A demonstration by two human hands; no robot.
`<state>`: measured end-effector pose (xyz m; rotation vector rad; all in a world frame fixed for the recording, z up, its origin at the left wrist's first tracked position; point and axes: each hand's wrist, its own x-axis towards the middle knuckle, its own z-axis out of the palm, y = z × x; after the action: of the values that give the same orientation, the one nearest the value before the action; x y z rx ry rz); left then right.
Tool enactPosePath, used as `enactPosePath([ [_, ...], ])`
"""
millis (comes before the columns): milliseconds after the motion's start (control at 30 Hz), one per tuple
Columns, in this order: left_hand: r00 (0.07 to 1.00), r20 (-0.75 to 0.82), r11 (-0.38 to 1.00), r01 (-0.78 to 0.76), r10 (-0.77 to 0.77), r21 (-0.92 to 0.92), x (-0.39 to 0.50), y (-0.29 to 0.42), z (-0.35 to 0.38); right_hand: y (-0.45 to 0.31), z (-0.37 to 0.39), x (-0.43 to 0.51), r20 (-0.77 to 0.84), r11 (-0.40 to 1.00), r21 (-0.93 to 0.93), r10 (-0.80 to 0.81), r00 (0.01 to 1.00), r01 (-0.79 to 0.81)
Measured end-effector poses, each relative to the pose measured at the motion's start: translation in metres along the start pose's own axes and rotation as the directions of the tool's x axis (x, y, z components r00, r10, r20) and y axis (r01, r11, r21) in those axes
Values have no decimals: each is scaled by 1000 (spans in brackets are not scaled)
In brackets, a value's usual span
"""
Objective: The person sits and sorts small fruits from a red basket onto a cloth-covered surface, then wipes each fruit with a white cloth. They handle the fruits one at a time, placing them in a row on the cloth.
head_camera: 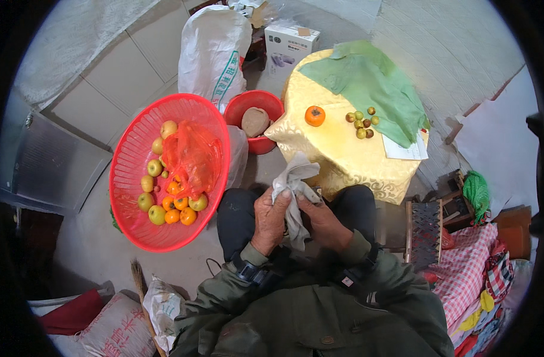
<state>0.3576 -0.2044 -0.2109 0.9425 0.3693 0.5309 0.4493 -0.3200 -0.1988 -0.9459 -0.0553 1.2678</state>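
Observation:
A whitish cloth (293, 178) is bunched between my two hands, above my knees. My left hand (271, 218) grips its left side with the thumb on top. My right hand (327, 218) holds the other side; whether something lies inside the cloth cannot be seen. To the left is a red plastic basket (131, 178) with apples (156, 214), persimmons (188, 216) and a red plastic bag (193, 156). On the table with a yellow patterned tablecloth (334, 147) lie one orange persimmon (315, 116) and several small green-brown fruits (361, 133).
A green cloth (374, 85) and a paper sheet (403, 149) lie on the table. A red bucket (254, 97) holding a brown lump stands between basket and table. Behind are a white woven sack (214, 53) and a carton (289, 51). A woven-seat stool (424, 232) stands at right.

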Motion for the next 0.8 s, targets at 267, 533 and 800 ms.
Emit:
enactPosePath([
  [267,997,-76,999,19,-23,-45,8,0,2,-3,-15,-4,136,992,122,13,991,-30],
  [533,982,-186,1000,-17,17,0,16,-3,-25,-30,-39,-4,23,985,-5,-174,985,174],
  [800,939,-287,979,164,-192,-119,16,-30,-56,-68,-49,6,-100,942,-308,-173,980,135],
])
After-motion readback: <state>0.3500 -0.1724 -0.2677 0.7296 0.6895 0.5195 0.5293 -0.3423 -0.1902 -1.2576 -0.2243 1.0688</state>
